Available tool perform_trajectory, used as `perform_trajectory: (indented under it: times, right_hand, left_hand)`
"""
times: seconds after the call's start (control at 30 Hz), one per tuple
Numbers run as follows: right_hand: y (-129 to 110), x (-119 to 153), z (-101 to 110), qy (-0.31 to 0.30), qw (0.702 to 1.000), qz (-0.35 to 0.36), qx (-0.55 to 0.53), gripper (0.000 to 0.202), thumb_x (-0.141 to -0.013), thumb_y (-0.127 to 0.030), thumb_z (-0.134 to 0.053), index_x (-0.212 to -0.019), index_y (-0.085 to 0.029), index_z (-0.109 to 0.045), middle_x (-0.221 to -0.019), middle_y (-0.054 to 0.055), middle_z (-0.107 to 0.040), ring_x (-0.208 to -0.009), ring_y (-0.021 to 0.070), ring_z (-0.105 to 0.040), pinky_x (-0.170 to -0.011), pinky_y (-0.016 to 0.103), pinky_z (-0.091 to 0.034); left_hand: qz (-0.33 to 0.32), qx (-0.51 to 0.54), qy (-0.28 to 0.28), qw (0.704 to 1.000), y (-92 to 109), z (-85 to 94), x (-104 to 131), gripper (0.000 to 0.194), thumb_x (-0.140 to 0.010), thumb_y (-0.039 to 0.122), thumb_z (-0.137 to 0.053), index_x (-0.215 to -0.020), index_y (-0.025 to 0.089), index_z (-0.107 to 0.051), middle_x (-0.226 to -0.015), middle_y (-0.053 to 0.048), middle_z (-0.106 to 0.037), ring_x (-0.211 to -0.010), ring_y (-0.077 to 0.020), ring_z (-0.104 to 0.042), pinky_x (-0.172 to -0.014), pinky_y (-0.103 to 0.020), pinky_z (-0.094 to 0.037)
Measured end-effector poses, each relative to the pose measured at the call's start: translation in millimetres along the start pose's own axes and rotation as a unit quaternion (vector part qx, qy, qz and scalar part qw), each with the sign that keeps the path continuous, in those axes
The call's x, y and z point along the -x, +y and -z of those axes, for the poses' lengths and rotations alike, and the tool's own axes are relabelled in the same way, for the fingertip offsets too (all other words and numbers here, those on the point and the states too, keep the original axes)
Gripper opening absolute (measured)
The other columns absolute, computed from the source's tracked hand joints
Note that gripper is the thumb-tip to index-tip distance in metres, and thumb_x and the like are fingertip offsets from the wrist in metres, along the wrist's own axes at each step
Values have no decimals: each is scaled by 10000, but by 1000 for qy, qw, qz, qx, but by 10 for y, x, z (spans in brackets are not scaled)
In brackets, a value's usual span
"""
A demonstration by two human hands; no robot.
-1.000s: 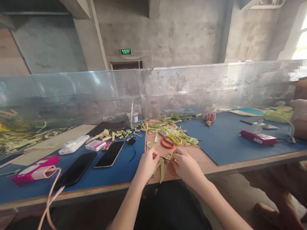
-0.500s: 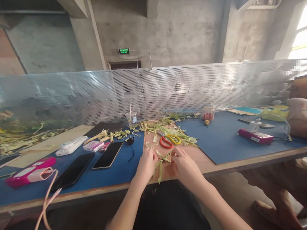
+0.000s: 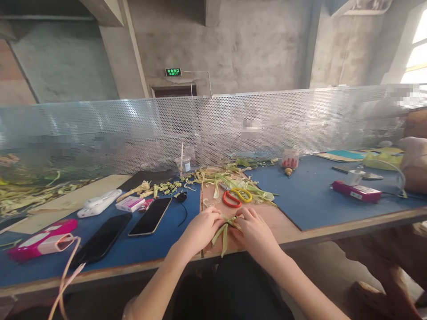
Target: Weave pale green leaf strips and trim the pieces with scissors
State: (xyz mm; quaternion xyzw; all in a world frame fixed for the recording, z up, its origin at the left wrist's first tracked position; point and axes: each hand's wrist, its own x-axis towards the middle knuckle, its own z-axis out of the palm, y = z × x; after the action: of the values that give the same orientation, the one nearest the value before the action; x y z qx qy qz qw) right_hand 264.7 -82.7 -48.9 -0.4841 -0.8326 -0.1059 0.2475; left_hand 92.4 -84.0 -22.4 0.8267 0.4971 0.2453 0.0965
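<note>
Between my two hands, close to the table's front edge, is a small bundle of pale green leaf strips (image 3: 224, 235). My left hand (image 3: 207, 224) has its fingers closed on the left side of the bundle. On the other side my right hand (image 3: 251, 226) pinches its right end, fingers bent. Two strips hang down towards the edge. Just beyond the hands lie scissors (image 3: 232, 198) with one red and one yellow handle loop, on the reddish-brown board (image 3: 283, 222). Loose leaf strips (image 3: 263, 194) lie around and behind the scissors.
Two phones (image 3: 151, 216) (image 3: 102, 238), a white power strip (image 3: 99, 203) and a pink device (image 3: 43, 240) with a cable lie left. Behind stand a cup (image 3: 183, 166) and a perforated metal screen (image 3: 227, 126). At right are a jar (image 3: 290, 158), a magenta box (image 3: 356, 191) and a person's arm (image 3: 413, 162).
My left hand has turned and moved in towards the right hand, its forearm now lower and more slanted. The hands are closer around the bundle, and its hanging strips have shifted slightly.
</note>
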Motion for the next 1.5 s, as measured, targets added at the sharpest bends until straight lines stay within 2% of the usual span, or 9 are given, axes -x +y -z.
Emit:
perform_trajectory:
  times: [0.17,0.33,0.53,0.67,0.83,1.0,1.3,1.4,1.5]
  right_hand:
    - [-59,-38,-67,-5,998,6,56,183,-819,-205,-470,-778,-173,-646,-952,87,-564,-903,217,-485,-719,322,-403]
    - [-42,-42,-88,15,994,39,97,162,-802,-162,-492,-747,-167,-645,-908,98,-576,-863,219,-491,-674,319,-391]
    - [26,-107,37,86,984,92,125,121,-800,-165,-499,-777,-164,-618,-800,87,-582,-790,207,-499,-670,316,-377]
    - [54,-215,219,111,984,119,69,152,-825,-246,-488,-884,-161,-599,-835,90,-595,-822,210,-509,-711,321,-380]
    - [89,-351,492,40,983,131,-123,190,-856,-196,-416,-824,-171,-602,-779,52,-599,-765,157,-518,-683,268,-377]
    - [169,-431,699,-90,935,157,-306,238,-857,-221,-372,-759,-168,-582,-657,-10,-527,-595,94,-423,-562,219,-321]
    - [151,-408,711,-109,866,125,-472,318,-846,-389,-399,-628,-167,-465,-609,-36,-371,-578,86,-331,-562,224,-281]
    - [75,-365,671,-109,809,66,-573,311,-819,-403,-443,-623,-166,-492,-604,-27,-426,-570,92,-375,-568,231,-294]
    - [-22,-305,606,-101,708,14,-699,271,-790,-371,-488,-624,-160,-518,-588,-7,-489,-555,103,-433,-570,238,-327]
  left_hand:
    - [26,28,-27,999,20,-29,-133,223,-743,344,-513,-777,187,-667,-919,-58,-612,-826,-191,-557,-735,-278,-406]
    - [82,102,-82,988,-65,-37,-240,312,-716,416,-508,-745,146,-662,-722,-45,-634,-695,-188,-546,-611,-264,-369]
    - [82,125,-63,987,1,188,-251,282,-716,399,-472,-687,142,-584,-671,-14,-576,-616,-138,-476,-562,-236,-319]
    - [83,95,-54,991,124,400,-238,308,-734,433,-434,-711,155,-567,-598,17,-498,-523,-109,-395,-504,-231,-271]
    - [61,107,-52,991,233,645,-245,263,-730,398,-449,-711,164,-567,-633,15,-515,-551,-107,-409,-528,-235,-286]
    - [58,208,-114,970,309,823,-207,204,-740,324,-451,-711,153,-558,-690,-14,-572,-609,-113,-472,-563,-247,-305]
    - [81,411,-119,900,360,782,-65,166,-740,304,-497,-668,158,-469,-605,18,-472,-541,-73,-406,-528,-240,-290]
    - [91,493,-87,861,395,683,-37,194,-732,316,-511,-636,167,-432,-520,39,-386,-470,-60,-317,-465,-233,-226]
    - [100,573,-55,812,458,594,16,201,-710,299,-535,-623,171,-407,-501,52,-321,-442,-50,-238,-430,-225,-169]
